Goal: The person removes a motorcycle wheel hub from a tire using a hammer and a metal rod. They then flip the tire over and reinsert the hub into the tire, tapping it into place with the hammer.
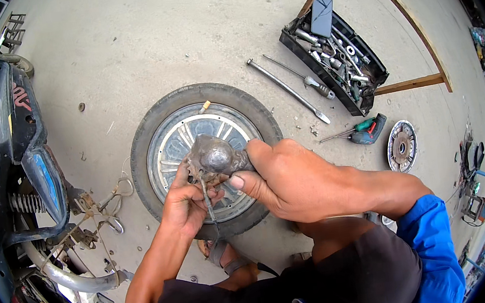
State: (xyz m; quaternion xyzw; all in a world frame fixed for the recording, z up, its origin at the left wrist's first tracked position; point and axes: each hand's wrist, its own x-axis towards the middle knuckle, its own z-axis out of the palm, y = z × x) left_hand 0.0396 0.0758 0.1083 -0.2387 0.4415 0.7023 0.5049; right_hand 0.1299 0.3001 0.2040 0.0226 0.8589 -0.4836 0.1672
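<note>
Over a wheel (150,117) that lies flat on the ground, I hold a grimy grey metal part (216,153) with a rounded dome on top. My left hand (184,210) is closed around its left side and underside, the fingers partly hidden beneath it. A thin dark hose or cable (208,201) runs down from the part, past the left fingers. My right hand (285,176) grips the part's right end between thumb and bent forefinger; its other fingers are out of sight. Beneath both hands, the wheel's pale spoked hub is partly covered.
A black toolbox (292,41) full of sockets and wrenches stands at upper right, with a phone (321,16) on it. Beside it lie a long metal bar (286,88), a ratchet (319,86) and a power tool (370,131). A partly dismantled motorbike (32,165) stands at left.
</note>
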